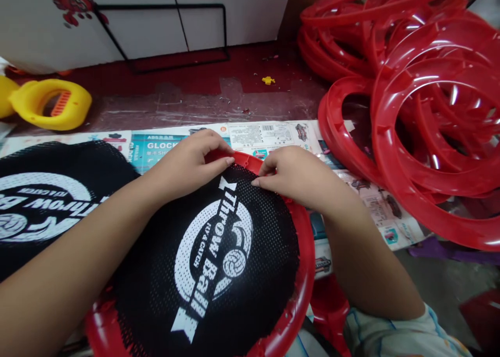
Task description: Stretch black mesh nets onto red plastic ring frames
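A black mesh disc (269, 253) printed "Throw Ball Fly & Catch" in white lies over a red plastic ring (302, 258), which tilts at the table's near edge. Around the ring's far left rim curl the fingers of my left hand (195, 162), its thumb on the mesh edge. My right hand (292, 172) pinches the mesh margin at the far right of the rim, thumb and forefinger together. A short stretch of bare red rim shows between the two hands. The fingertips behind the rim are hidden.
Red rings (390, 107) are heaped at the right. Another printed black mesh (105, 164) lies at left, partly behind my forearm. A yellow handle piece (72, 110), a black wire frame (177, 63), a small yellow bit (268, 80) and printed cardboard (279, 133) are on the table.
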Demonstrator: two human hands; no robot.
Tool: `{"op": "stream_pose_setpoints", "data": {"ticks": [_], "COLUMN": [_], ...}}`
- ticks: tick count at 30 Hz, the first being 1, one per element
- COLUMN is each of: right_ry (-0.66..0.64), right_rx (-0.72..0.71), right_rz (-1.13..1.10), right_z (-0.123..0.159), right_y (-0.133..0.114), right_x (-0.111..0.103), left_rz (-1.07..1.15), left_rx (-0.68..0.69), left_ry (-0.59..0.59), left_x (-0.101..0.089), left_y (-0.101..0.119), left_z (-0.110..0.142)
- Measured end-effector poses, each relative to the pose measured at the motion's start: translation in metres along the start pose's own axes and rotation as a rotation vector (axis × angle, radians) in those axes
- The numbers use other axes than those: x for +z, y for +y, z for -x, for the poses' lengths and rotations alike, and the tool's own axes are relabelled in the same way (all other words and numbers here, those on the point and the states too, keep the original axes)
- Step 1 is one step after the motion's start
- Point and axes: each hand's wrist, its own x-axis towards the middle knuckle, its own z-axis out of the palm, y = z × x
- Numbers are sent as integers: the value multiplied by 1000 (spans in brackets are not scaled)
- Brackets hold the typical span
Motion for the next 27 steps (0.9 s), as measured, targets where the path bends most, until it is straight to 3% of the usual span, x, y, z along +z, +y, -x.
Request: {"op": "stream_pose_setpoints", "data": {"ticks": [4,8,20,27], "right_ry": [44,105,154,235], "right_rx": [-38,-59,39,-38], "right_rz": [51,-63,-135,-127], "right_z": [-1,-2,-13,-19], "right_y": [-7,-4,-1,0], "right_x": [5,4,10,18], "left_rz": [-3,-22,-76,-115], "left_rx": [-6,-4,-54,-44], "left_ry": [-22,-25,-35,5], "left_x": [-1,-2,-2,-1], "left_y": [-1,-1,3,4], "left_z": [0,0,1,1]}}
